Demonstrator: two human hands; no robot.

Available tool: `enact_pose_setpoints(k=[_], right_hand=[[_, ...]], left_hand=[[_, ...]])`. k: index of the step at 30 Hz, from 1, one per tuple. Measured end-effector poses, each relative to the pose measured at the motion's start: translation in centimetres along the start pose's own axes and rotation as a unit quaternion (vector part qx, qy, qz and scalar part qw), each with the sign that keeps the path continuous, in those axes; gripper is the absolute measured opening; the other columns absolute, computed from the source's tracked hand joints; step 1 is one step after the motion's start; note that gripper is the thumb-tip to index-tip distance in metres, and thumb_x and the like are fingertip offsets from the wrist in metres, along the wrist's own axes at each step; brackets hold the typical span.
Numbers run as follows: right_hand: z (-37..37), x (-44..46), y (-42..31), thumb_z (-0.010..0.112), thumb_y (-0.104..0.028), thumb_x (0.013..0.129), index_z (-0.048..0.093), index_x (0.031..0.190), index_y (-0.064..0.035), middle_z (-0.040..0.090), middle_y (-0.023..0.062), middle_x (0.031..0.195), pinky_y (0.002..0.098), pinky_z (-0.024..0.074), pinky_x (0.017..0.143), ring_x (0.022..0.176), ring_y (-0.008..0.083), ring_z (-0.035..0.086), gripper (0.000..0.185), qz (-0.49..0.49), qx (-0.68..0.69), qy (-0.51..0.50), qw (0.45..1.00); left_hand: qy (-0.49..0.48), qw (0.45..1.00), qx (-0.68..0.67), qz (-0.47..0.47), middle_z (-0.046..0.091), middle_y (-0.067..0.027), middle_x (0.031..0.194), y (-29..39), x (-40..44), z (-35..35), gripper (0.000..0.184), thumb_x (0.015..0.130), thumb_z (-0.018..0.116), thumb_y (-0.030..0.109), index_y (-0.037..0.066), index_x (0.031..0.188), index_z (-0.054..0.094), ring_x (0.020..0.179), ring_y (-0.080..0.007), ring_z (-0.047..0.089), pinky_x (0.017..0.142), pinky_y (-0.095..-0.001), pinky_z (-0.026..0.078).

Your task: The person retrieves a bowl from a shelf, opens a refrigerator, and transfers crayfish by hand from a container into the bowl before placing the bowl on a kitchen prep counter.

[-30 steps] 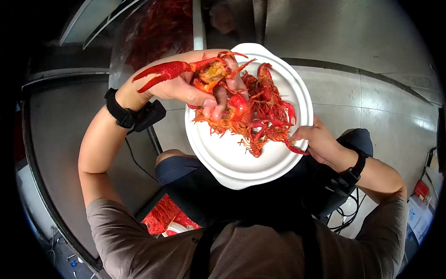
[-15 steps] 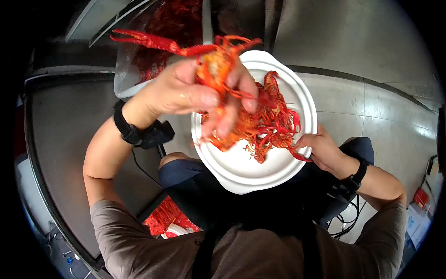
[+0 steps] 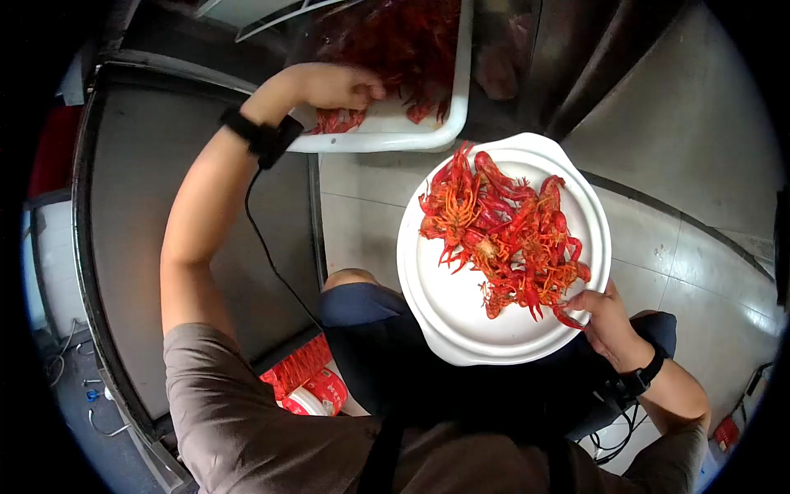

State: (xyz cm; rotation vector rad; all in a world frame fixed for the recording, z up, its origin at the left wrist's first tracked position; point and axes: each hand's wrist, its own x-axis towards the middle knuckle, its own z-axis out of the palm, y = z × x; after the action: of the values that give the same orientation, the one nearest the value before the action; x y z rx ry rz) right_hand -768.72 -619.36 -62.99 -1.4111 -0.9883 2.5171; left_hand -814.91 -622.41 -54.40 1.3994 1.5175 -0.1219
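Note:
My right hand (image 3: 605,319) grips the lower right rim of a white plate (image 3: 457,329), thumb on top and fingers beneath it. Red crayfish (image 3: 518,235) lie heaped on the plate, mostly over its upper and middle part. At the upper left, my left hand (image 3: 341,87) is over the near side of a white bin (image 3: 383,142). Its fingers are curled and blurred, so whether they hold anything is unclear. More red crayfish (image 3: 411,41) fill the bin, and a few (image 3: 337,121) lie just under my left hand.
A dark flat panel (image 3: 197,222) with a raised frame is on the left. Below it are a red-and-white tub (image 3: 317,395) and red packaging (image 3: 296,368). A black cable (image 3: 265,239) hangs from my left wrist strap. Tiled floor (image 3: 362,222) lies beyond my knees.
My left hand has let go of the crayfish it held over the plate and moved up to the bin. The view has shifted; the plate now appears further right, with crayfish at its upper left.

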Motion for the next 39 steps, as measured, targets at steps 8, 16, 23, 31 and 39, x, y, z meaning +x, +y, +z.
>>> enact_pose_setpoints(k=[8, 16, 23, 31, 39], right_hand=[[0.0, -0.3, -0.2, 0.052, 0.007, 0.070, 0.047, 0.122, 0.0069, 0.064, 0.0186, 0.104, 0.0381, 0.0552, 0.079, 0.088, 0.0269, 0.066, 0.052, 0.020, -0.004, 0.015, 1.000], [-0.1, -0.2, 0.2, 0.051, 0.007, 0.070, 0.048, 0.121, 0.0087, 0.064, 0.0197, 0.103, 0.0379, 0.0540, 0.082, 0.089, 0.0270, 0.065, 0.051, 0.009, 0.009, 0.009, 1.000], [-0.1, -0.1, -0.1, 0.050, 0.008, 0.069, 0.046, 0.122, 0.0094, 0.063, 0.0202, 0.105, 0.0364, 0.0533, 0.083, 0.091, 0.0274, 0.065, 0.053, 0.006, 0.001, -0.003, 1.000], [-0.2, -0.2, 0.1, 0.049, 0.007, 0.069, 0.048, 0.121, 0.0093, 0.064, 0.0188, 0.104, 0.0364, 0.0529, 0.084, 0.091, 0.0268, 0.065, 0.052, -0.001, 0.008, 0.008, 1.000], [-0.4, -0.2, 0.1, 0.050, 0.008, 0.068, 0.049, 0.119, 0.0096, 0.064, 0.0182, 0.104, 0.0353, 0.0528, 0.083, 0.091, 0.0255, 0.065, 0.051, -0.004, 0.027, -0.010, 1.000]], left_hand=[[-0.064, 0.917, -0.047, -0.391, 0.061, -0.0060, 0.097, -14.6, 3.6, 2.0, 0.066, 0.077, 0.076, 0.033, 0.020, 0.135, 0.047, 0.054, -0.0139, 0.045, 0.050, -0.0297, 0.044], [-0.128, 0.921, -0.069, -0.361, 0.056, 0.0039, 0.088, -16.3, 5.2, 2.6, 0.025, 0.080, 0.070, 0.027, 0.017, 0.101, 0.061, 0.075, -0.0110, 0.050, 0.058, -0.0277, 0.046], [-0.045, 0.963, -0.007, -0.267, 0.060, 0.0024, 0.097, -14.6, 1.5, -0.2, 0.025, 0.078, 0.070, 0.024, 0.014, 0.099, 0.061, 0.090, -0.0114, 0.056, 0.074, -0.0275, 0.051], [0.170, 0.886, -0.431, -0.032, 0.056, -0.0120, 0.121, -12.1, -1.6, -1.8, 0.052, 0.085, 0.062, -0.002, 0.001, 0.133, 0.044, 0.106, -0.0213, 0.055, 0.100, -0.0352, 0.044], [-0.004, 0.911, -0.336, 0.240, 0.054, -0.0067, 0.088, -1.4, 0.2, -0.2, 0.029, 0.078, 0.076, 0.021, 0.010, 0.086, 0.050, 0.084, -0.0191, 0.054, 0.082, -0.0353, 0.046]])
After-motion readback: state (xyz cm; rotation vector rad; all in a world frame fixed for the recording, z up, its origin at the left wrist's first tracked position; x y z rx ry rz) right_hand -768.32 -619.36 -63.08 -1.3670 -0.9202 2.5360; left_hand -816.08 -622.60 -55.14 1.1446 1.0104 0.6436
